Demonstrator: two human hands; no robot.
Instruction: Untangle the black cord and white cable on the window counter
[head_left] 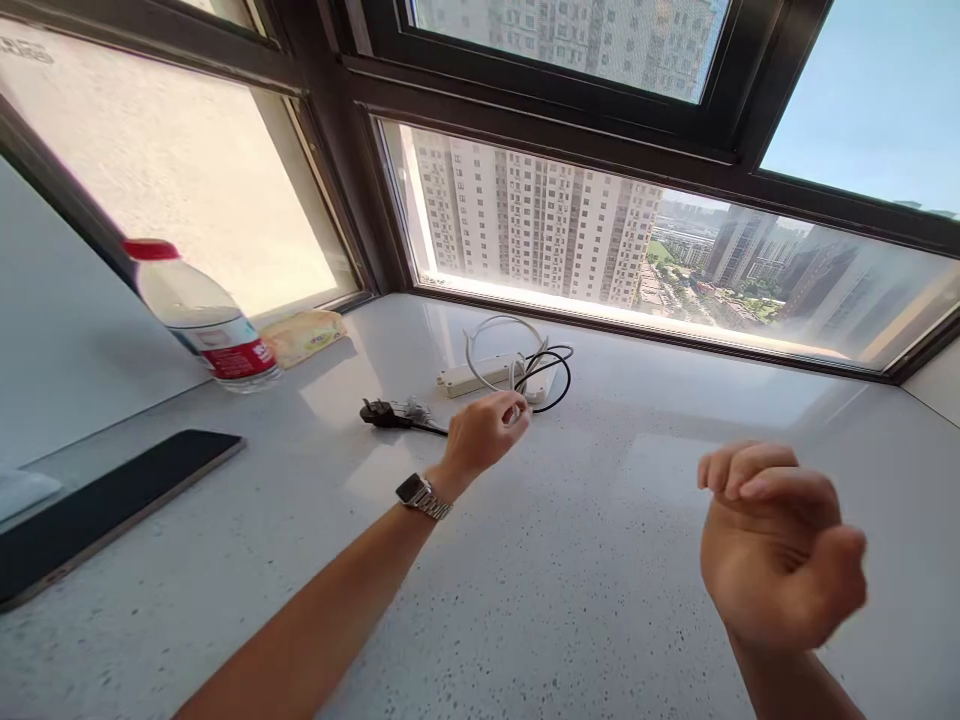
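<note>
White and black, see the cords [517,372] looped loosely over and beside the strip [472,377], on the sill [615,580]. Note the left hand [486,432] closed on their near end, apparently gripping; the right hand [780,555] half-curled with nothing visible in it, raised well apart. Seems to be taking hold of the cords. Probably calls next for steady tension, keeping the plug [385,414] from snagging.
</note>
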